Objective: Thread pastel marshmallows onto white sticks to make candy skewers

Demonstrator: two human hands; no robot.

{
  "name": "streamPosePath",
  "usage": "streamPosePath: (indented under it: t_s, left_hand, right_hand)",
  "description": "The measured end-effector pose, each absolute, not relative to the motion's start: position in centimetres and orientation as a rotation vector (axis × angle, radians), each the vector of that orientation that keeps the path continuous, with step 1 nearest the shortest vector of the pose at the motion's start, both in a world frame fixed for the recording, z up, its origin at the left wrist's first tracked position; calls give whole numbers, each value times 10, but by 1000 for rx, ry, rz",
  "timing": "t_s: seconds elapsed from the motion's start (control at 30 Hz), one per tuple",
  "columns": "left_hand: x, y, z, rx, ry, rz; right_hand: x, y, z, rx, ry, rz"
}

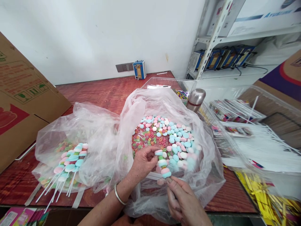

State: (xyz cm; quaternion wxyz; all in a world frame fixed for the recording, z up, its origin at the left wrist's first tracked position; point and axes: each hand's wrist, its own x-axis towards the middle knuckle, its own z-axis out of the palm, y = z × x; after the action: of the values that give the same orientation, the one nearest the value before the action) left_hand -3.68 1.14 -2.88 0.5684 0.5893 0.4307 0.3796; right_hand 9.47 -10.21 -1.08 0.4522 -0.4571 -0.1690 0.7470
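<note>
The table [98, 91] bears a wide bag [141, 103] of loose sweets [174, 138], its plastic folded open. To the left, finished sticks [70, 160] lie in a heap on a second bag. At the near edge of the wide bag the left hand [143, 161] is closed, thumb and fingers pinching the top of a part-loaded stick [164, 164]. The right hand [182, 199] is closed below it, fingertips gripping the bare end. The stick stands nearly upright between them, just above the sweets. Done well, I judge, this wants a firm lower grip and a straight stick — each sweet pierced at its centre and pressed square onto the one beneath, no gap — without crushing the soft ones.
</note>
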Motion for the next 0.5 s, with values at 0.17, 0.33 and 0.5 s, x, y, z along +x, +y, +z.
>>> streamPosePath:
  t_s: [0.17, 0.33, 0.5]
  left_hand:
    - [-36, 9, -33, 1393, 992, 938]
    - [-33, 3, -25, 1166, 919, 979]
    - [-21, 3, 3, 619, 787, 1075]
  right_hand:
    - [91, -97, -19, -1174, -473, 1771]
    - [88, -92, -29, -1349, -785, 1595]
    - [76, -89, -34, -1608, -1262, 985]
